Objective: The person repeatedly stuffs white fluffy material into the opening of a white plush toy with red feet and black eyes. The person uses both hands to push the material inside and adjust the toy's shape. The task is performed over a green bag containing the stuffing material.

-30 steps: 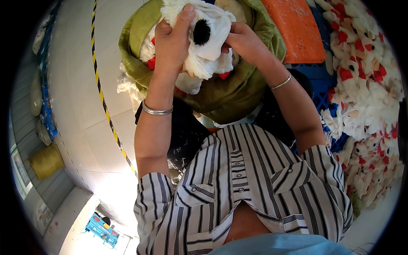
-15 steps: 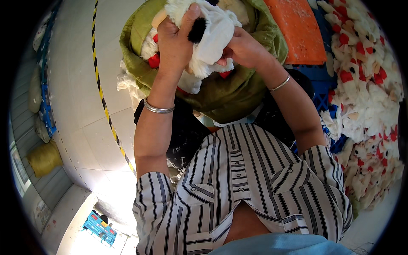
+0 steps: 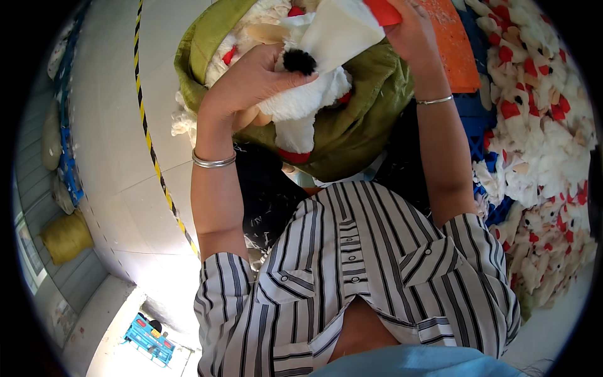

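Observation:
A white plush toy (image 3: 314, 81) with a black pompom and red parts is held up between both hands, above an open green sack (image 3: 352, 132) filled with similar white and red plush pieces. My left hand (image 3: 251, 78) grips the toy's fluffy body from the left, fingers by the black pompom. My right hand (image 3: 411, 31) holds the toy's upper part near its red piece, at the top of the view. A metal bangle sits on each wrist.
A big heap of white and red plush toys (image 3: 540, 163) lies at the right. An orange panel (image 3: 452, 50) and a blue crate (image 3: 471, 113) are behind the sack. A yellow-black floor line (image 3: 147, 132) runs at the left; a yellow sack (image 3: 66, 235) stands far left.
Both hands have lifted the plush toy higher out of the green sack and turned it, and my right hand has moved up to the toy's top.

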`<state>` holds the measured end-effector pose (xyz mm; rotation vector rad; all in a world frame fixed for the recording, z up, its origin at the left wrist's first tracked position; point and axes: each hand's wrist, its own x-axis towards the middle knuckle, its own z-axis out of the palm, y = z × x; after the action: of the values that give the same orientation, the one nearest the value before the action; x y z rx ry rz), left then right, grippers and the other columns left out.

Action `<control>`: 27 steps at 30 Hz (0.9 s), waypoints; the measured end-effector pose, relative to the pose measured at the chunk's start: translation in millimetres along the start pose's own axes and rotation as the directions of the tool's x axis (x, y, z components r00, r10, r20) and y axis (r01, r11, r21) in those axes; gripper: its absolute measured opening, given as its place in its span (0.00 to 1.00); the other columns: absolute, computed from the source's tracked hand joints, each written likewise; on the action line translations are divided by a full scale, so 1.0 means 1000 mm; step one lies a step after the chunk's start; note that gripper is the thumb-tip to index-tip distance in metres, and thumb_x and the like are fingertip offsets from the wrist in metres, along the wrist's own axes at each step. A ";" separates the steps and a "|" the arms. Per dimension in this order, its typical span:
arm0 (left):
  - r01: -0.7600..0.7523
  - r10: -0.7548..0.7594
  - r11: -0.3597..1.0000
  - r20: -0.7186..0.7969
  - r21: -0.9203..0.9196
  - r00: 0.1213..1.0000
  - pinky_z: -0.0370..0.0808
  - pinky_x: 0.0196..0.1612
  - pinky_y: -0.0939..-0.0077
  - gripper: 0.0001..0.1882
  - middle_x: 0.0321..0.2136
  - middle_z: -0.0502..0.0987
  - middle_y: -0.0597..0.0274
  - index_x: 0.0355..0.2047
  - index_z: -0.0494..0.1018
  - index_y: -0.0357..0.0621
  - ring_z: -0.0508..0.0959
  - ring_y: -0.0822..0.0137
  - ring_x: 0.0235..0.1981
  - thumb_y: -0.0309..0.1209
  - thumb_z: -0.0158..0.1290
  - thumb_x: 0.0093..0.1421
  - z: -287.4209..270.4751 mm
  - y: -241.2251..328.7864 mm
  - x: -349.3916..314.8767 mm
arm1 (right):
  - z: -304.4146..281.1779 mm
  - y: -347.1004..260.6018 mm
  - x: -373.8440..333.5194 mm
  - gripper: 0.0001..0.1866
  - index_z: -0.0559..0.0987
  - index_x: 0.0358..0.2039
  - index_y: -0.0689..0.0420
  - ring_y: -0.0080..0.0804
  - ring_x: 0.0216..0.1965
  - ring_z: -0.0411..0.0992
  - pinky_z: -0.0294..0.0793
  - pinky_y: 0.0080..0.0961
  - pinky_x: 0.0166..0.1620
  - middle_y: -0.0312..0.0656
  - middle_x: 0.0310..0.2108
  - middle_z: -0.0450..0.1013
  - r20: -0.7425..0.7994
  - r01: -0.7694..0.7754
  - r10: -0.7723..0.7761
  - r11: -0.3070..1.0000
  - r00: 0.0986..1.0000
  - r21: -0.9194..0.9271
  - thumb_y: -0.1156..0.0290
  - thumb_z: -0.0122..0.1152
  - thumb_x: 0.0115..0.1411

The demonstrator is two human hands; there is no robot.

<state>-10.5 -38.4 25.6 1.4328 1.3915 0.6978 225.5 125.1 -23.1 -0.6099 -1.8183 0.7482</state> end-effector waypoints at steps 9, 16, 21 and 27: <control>-0.229 -0.155 0.857 -0.654 -0.462 0.741 0.78 0.48 0.74 0.26 0.50 0.77 0.52 0.56 0.68 0.30 0.79 0.64 0.47 0.37 0.56 0.64 -0.031 -0.032 0.025 | 0.061 -0.029 -0.036 0.25 0.81 0.40 0.67 0.33 0.34 0.78 0.75 0.31 0.41 0.46 0.30 0.79 0.679 -0.363 0.459 0.885 0.573 -0.292 0.53 0.62 0.59; -0.081 0.043 0.993 -0.380 -0.087 0.924 0.70 0.58 0.69 0.48 0.53 0.74 0.43 0.64 0.56 0.30 0.73 0.59 0.57 0.56 0.59 0.57 0.007 -0.025 0.023 | 0.044 -0.010 -0.015 0.20 0.79 0.43 0.67 0.28 0.36 0.76 0.74 0.28 0.38 0.42 0.36 0.78 0.095 -0.705 0.707 0.667 0.701 0.242 0.60 0.55 0.65; 0.035 -0.014 0.997 -0.297 0.063 0.955 0.70 0.57 0.67 0.47 0.51 0.75 0.42 0.62 0.59 0.28 0.75 0.55 0.54 0.54 0.61 0.55 0.033 -0.037 0.033 | 0.062 0.001 -0.020 0.18 0.79 0.45 0.66 0.27 0.35 0.76 0.75 0.24 0.39 0.40 0.36 0.78 0.128 -0.762 0.826 0.432 0.549 0.482 0.63 0.60 0.63; 0.142 -0.065 0.978 -0.423 0.154 0.904 0.76 0.50 0.66 0.30 0.44 0.79 0.44 0.52 0.70 0.32 0.80 0.52 0.46 0.40 0.60 0.54 0.018 -0.042 0.039 | 0.061 0.002 -0.031 0.24 0.72 0.53 0.64 0.28 0.41 0.77 0.79 0.26 0.39 0.42 0.45 0.76 0.399 -0.778 0.693 0.392 0.601 0.492 0.63 0.63 0.61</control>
<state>-3.7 -11.8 -27.4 1.3849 1.8919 0.8599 178.9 91.8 -60.2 -0.9321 -1.1732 1.9728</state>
